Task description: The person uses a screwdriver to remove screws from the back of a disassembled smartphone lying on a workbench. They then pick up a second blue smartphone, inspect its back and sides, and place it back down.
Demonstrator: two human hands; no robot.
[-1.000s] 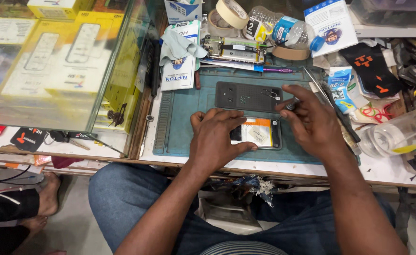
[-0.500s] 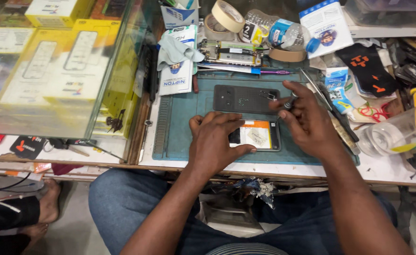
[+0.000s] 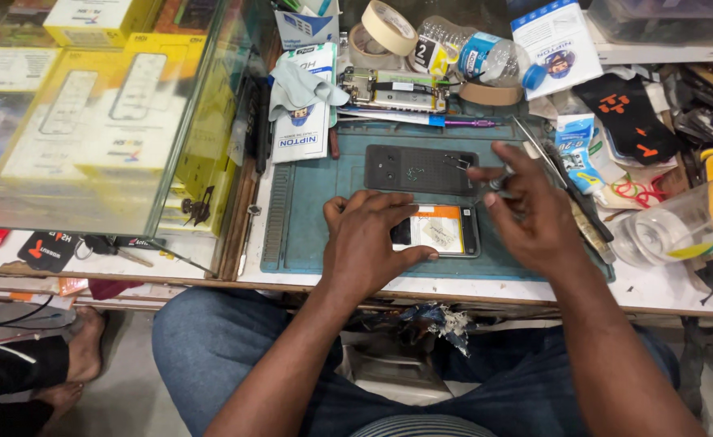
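Note:
An opened phone (image 3: 441, 231) with orange and white insides lies on a teal work mat (image 3: 308, 226). My left hand (image 3: 369, 243) presses flat on the phone's left end, thumb along its lower edge. Just beyond it lies a dark back cover (image 3: 417, 168). My right hand (image 3: 530, 214) hovers at the phone's right end, fingertips pinched on a small metal tool (image 3: 498, 183) near the cover's right edge. What kind of tool it is I cannot tell.
A glass showcase (image 3: 89, 121) with yellow boxes stands at the left. Tape rolls (image 3: 389, 28), a plastic bottle (image 3: 478, 53), a grey cloth (image 3: 300, 89) and packets crowd the back. A clear plastic container (image 3: 680, 231) lies at the right. Another person's bare foot (image 3: 81, 348) shows lower left.
My right hand has lifted off the phone's upper right edge and shifted slightly right, still pinching the small tool. My left hand stays on the phone.

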